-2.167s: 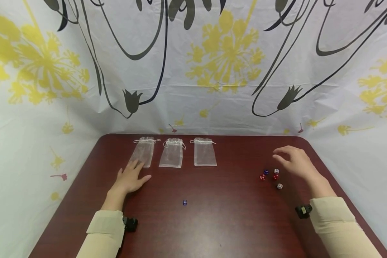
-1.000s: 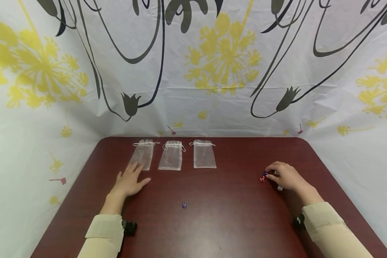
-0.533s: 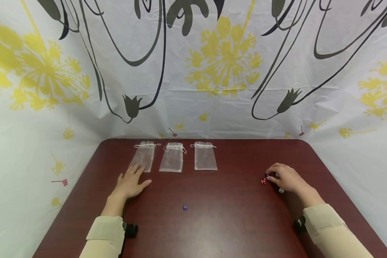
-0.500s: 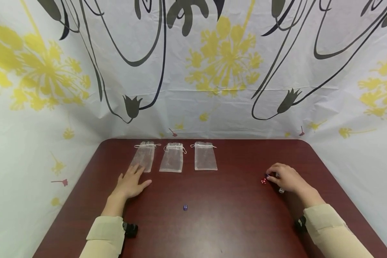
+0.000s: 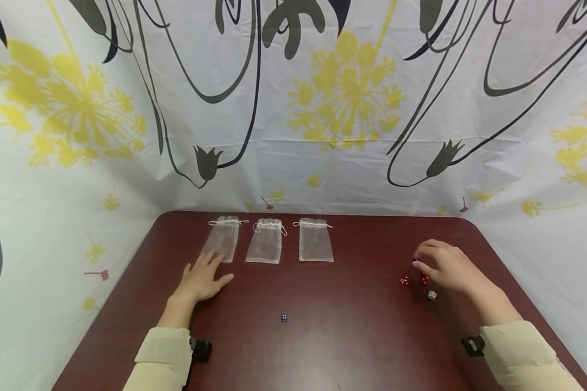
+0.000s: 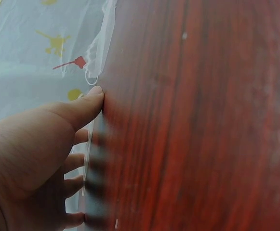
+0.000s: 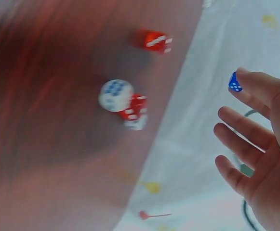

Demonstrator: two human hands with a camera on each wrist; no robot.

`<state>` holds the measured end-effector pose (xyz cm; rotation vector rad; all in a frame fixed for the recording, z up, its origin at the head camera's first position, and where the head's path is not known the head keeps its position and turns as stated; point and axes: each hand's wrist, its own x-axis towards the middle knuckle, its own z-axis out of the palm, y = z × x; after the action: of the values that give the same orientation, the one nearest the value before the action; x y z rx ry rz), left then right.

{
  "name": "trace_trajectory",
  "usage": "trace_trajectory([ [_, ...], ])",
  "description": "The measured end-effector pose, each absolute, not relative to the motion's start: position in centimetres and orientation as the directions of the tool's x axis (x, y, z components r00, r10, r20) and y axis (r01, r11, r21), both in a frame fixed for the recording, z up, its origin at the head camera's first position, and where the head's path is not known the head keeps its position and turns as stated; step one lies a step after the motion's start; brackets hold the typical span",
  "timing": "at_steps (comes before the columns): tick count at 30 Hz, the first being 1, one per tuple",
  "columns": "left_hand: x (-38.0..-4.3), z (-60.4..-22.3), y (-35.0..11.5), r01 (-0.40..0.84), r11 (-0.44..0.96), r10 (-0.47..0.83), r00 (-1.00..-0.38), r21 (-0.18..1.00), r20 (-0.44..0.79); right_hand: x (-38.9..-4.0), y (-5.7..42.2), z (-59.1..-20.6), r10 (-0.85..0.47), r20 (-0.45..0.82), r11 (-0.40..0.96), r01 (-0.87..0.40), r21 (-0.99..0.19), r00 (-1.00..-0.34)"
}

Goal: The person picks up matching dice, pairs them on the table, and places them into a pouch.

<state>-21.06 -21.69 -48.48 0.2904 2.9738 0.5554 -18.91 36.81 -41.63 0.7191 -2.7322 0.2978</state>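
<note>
Thumb and forefinger of the right hand (image 5: 449, 266) pinched a blue die (image 7: 234, 83) at frame right, other fingers parted; the left hand (image 5: 199, 281) lay spread at the leftmost pouch (image 5: 225, 238), left of centre. Lifting seemed the step; the next move called for a steady pinch.

Three sheer bags (image 5: 264, 243) and loose dice (image 5: 284, 317) lie on the reddish-brown table (image 5: 352, 309).

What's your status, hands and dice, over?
Right hand pinches blue die. Left hand at leftmost bag. Red dice, white dice near right hand; no blockage seen.
</note>
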Motion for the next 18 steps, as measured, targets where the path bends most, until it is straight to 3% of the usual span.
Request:
trace_trajectory([
  [9,-21.0,-48.4,-21.6,0.170,0.914,0.211,-0.975,0.369,-0.072,-17.6,34.9,-39.0,-0.489,0.416,0.813,-0.574,-0.102,-0.766],
  [18,-20.8,-48.0,-21.5,0.171,0.913,0.211,-0.975,0.371,-0.071,-16.2,33.0,-39.2,-0.538,0.437,0.778,-0.624,-0.074,-0.721],
])
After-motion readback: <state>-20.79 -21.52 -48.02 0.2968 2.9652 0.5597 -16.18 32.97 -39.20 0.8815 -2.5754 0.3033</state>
